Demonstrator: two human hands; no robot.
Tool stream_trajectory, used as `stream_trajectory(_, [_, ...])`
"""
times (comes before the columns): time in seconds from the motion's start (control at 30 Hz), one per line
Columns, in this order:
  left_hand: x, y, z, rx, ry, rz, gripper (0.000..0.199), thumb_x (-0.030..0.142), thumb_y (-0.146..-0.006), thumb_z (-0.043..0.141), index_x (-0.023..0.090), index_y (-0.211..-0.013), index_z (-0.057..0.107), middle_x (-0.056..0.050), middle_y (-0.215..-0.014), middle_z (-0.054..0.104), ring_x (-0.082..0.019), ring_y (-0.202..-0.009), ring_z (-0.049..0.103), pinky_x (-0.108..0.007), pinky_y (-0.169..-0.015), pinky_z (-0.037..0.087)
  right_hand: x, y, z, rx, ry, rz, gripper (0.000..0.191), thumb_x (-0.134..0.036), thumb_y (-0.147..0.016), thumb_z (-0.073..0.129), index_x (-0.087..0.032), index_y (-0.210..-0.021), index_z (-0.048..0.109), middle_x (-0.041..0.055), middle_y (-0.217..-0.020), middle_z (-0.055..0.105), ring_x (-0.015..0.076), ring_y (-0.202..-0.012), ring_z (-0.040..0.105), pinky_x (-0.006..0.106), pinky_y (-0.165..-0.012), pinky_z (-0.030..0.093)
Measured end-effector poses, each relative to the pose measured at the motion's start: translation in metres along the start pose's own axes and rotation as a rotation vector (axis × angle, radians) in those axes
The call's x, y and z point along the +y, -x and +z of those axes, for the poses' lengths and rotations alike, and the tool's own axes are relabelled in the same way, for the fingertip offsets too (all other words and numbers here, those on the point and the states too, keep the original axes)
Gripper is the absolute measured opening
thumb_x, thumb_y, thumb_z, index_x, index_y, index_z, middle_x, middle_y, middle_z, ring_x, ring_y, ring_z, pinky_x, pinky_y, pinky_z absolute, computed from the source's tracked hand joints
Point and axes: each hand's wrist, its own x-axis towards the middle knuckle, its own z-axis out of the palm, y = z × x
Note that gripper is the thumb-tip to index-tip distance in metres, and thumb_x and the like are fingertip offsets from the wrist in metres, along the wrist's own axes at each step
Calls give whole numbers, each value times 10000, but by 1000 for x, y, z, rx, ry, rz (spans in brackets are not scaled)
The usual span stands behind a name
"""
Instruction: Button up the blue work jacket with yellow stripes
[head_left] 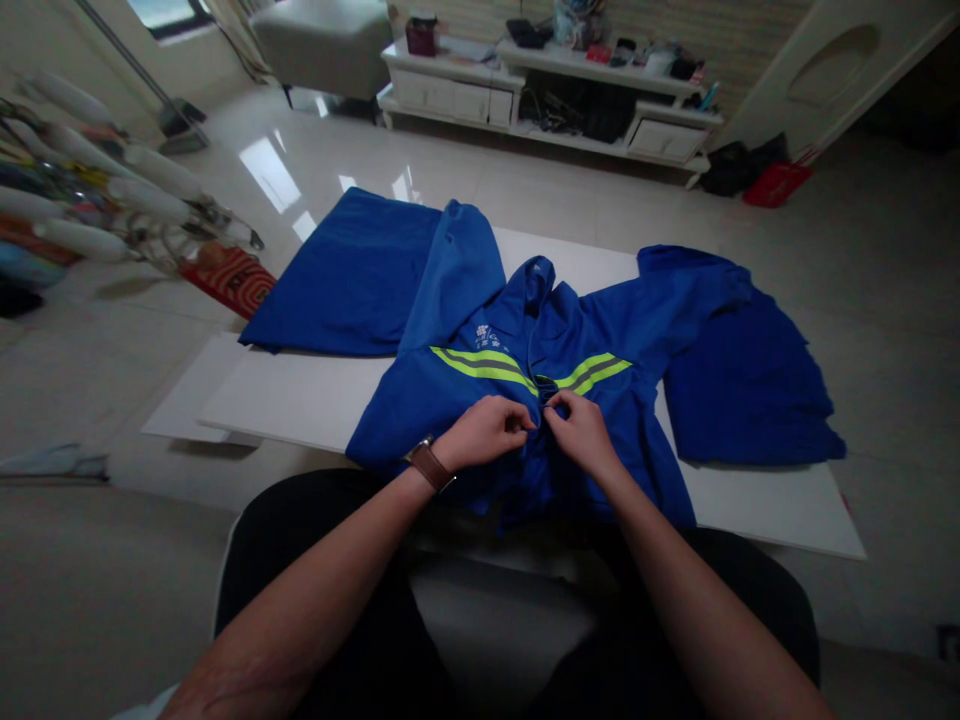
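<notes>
A blue work jacket (480,400) with yellow-green and grey reflective stripes across the chest lies on a white table, its collar pointing away from me. My left hand (489,430), with a brown-strapped watch on the wrist, pinches the left front edge of the jacket just below the stripe. Close beside it, my right hand (579,428) pinches the other front edge. The fingertips of both hands meet near the jacket's middle opening, and the small detail between them cannot be made out. White lettering shows on the left chest.
Folded blue cloth (352,270) lies at the table's left, and more blue cloth (742,370) at its right. The white tabletop (787,510) ends close to my knees. Beyond stand a white TV cabinet (457,95), a grey seat (330,45) and a red bag (778,184).
</notes>
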Motion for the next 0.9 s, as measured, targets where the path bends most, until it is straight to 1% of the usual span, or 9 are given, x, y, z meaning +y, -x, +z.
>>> stream_trajectory(0.1, [-5, 4, -8, -100, -189, -130, 149, 158, -745, 642, 166, -846, 752, -32, -780, 730, -161, -732, 668, -228, -656, 461, -3, 2, -10, 18, -56, 6, 165, -322, -755, 616, -193, -704, 707, 25, -691, 696, 185, -654, 605, 277, -640, 399])
stream_trajectory(0.2, [-8, 10, -7, -157, -458, -249, 154, 189, -751, 653, 186, -879, 741, -72, -902, 751, -214, -852, 705, -261, -731, 502, -5, 4, -27, -22, -78, 36, 409, -472, -822, 605, -182, -535, 621, -5, -505, 541, 146, -530, 520, 269, -563, 329])
stream_trajectory(0.27, [-6, 14, -3, -188, -600, -334, 165, 190, -764, 631, 189, -893, 733, -106, -961, 752, -259, -918, 717, -305, -781, 528, -3, 3, -38, -51, -7, 60, 534, -527, -861, 574, -186, -452, 541, -11, -443, 445, 130, -487, 470, 275, -547, 291])
stream_trajectory(0.33, [-3, 15, 1, -232, -658, -382, 165, 183, -766, 612, 189, -883, 729, -124, -973, 753, -290, -936, 725, -344, -795, 548, 1, 2, -48, -57, 163, 115, 515, -508, -857, 599, -192, -453, 553, -2, -447, 453, 137, -496, 472, 284, -552, 276])
stream_trajectory(0.47, [3, 11, 8, -331, -633, -334, 130, 178, -716, 653, 193, -819, 730, -115, -914, 759, -296, -867, 737, -353, -746, 565, 9, 4, -49, -176, 511, 147, 380, -507, -795, 714, -215, -564, 636, 56, -638, 628, 201, -644, 571, 294, -573, 301])
stream_trajectory(0.6, [1, 6, 13, -379, -609, -280, 109, 172, -666, 709, 192, -768, 738, -102, -825, 751, -278, -796, 730, -336, -708, 563, 6, 7, -23, -174, 577, -98, 250, -432, -815, 750, -207, -872, 657, 98, -971, 702, 273, -954, 629, 315, -718, 417])
stream_trajectory(0.67, [0, 6, 16, -394, -599, -268, 110, 160, -649, 726, 193, -753, 742, -94, -804, 748, -268, -775, 727, -328, -704, 559, 2, 7, -9, -175, 544, -174, 270, -348, -849, 728, -202, -1053, 627, 99, -1059, 706, 275, -1027, 629, 322, -784, 435])
stream_trajectory(0.77, [-1, 7, 21, -401, -587, -250, 108, 162, -640, 745, 189, -744, 743, -94, -793, 745, -263, -764, 723, -322, -701, 554, 0, 6, 6, -229, 512, -196, 369, -256, -886, 676, -226, -1237, 567, 92, -1111, 719, 262, -995, 659, 312, -755, 430])
stream_trajectory(0.9, [0, 9, 23, -425, -560, -277, 123, 151, -623, 754, 188, -740, 748, -83, -727, 730, -248, -722, 711, -312, -690, 540, 3, 5, 11, -271, 473, -114, 424, -181, -919, 563, -287, -1328, 528, 62, -1030, 747, 248, -835, 682, 300, -660, 379])
